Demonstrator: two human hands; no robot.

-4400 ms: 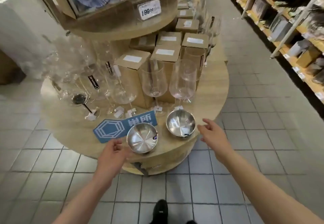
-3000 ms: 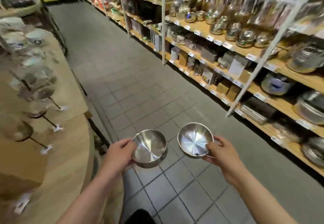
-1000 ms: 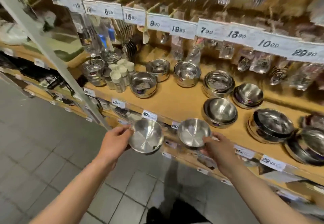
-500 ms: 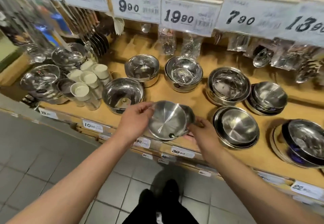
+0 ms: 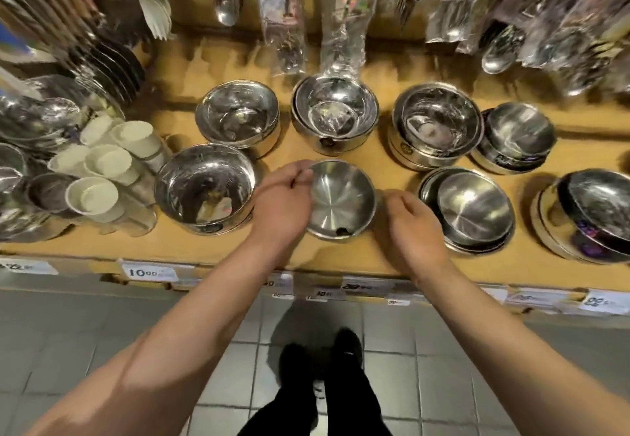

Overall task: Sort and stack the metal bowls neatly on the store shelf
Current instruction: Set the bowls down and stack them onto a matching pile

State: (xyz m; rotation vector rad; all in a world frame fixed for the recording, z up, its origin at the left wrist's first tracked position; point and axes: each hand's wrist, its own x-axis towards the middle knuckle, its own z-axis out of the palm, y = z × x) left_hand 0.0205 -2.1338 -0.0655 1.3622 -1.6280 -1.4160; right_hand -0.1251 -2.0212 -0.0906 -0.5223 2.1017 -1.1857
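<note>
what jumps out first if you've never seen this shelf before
The small shiny steel bowl at the front middle of the wooden shelf draws the eye, the left hand pinching its rim and the right hand beside it. Stacks of bigger metal bowls ring it; white cups cluster left.

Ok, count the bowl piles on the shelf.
8. Back row: four. Front row: three, plus the bowl in the left hand. Blurred left end may hide more.

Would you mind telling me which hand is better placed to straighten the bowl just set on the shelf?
Left. The left hand pinches the rim of the bowl, while the right hand sits beside it, apparently not touching.
</note>
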